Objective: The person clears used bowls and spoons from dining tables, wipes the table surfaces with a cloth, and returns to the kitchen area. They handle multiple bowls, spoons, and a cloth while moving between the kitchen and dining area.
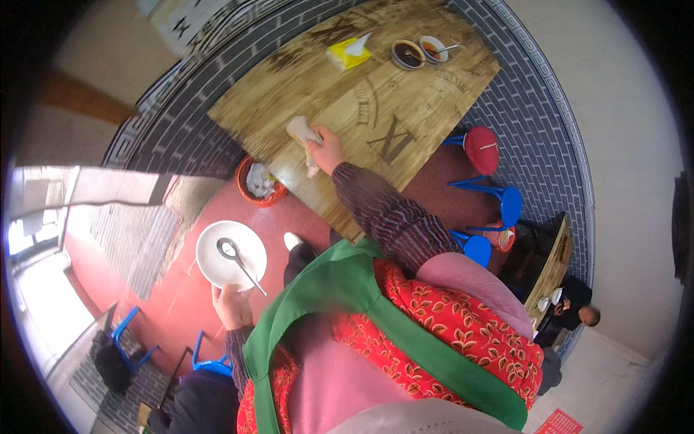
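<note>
My left hand (233, 306) grips the rim of a white bowl (209, 257), held out over the red floor beside the table. A metal spoon (238, 259) lies in it, its handle reaching past the rim. My right hand (327, 151) is closed around a crumpled whitish cloth (300, 130) at the near left part of the wooden table (303, 179). Part of the cloth hangs below my fingers against the tabletop.
A yellow tissue pack (347, 56), a bowl of dark sauce (407, 54) and a bowl of reddish sauce (432, 48) stand on the table's far side. An orange bin (265, 198) sits left. Blue stools (509, 206) stand right. People sit at other tables.
</note>
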The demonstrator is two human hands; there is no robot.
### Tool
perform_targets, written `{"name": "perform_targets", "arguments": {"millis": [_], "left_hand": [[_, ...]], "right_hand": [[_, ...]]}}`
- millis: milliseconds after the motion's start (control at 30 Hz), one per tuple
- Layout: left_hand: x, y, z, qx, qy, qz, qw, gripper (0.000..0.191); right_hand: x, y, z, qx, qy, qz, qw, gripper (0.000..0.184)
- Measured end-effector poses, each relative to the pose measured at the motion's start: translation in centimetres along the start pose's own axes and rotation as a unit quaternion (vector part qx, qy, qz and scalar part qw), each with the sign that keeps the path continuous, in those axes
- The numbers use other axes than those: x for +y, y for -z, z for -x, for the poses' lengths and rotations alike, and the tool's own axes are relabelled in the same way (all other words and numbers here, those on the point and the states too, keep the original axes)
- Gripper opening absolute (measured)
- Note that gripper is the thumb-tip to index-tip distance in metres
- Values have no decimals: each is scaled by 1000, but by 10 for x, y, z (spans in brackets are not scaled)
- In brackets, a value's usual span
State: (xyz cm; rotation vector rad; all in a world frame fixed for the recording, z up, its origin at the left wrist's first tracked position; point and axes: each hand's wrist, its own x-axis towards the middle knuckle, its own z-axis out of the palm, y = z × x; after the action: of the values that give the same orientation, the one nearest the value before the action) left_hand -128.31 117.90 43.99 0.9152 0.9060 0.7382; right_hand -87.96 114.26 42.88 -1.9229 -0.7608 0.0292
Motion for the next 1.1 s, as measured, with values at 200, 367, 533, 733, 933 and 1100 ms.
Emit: {"name": "perform_targets", "arguments": {"millis": [200,367,533,733,933,1100], "left_hand": [[3,-130,-11,-40,77,191,978,24],[1,-227,-15,-16,78,72,994,39],[-20,-307,-16,-34,136,95,986,37],[-7,-401,-11,-21,159,108,981,49],[15,-452,-13,-44,198,158,966,52],[10,-471,-29,-18,203,101,974,51]], "right_hand": [[48,125,-60,-81,-40,3,996,29],[80,238,-120,-177,147,227,946,36],[171,403,-266,54,-32,116,991,35],[283,503,-455,47,23,-145,988,33],[282,507,-517,-11,-234,-407,883,30],[244,513,-524,-20,22,92,995,27]]}}
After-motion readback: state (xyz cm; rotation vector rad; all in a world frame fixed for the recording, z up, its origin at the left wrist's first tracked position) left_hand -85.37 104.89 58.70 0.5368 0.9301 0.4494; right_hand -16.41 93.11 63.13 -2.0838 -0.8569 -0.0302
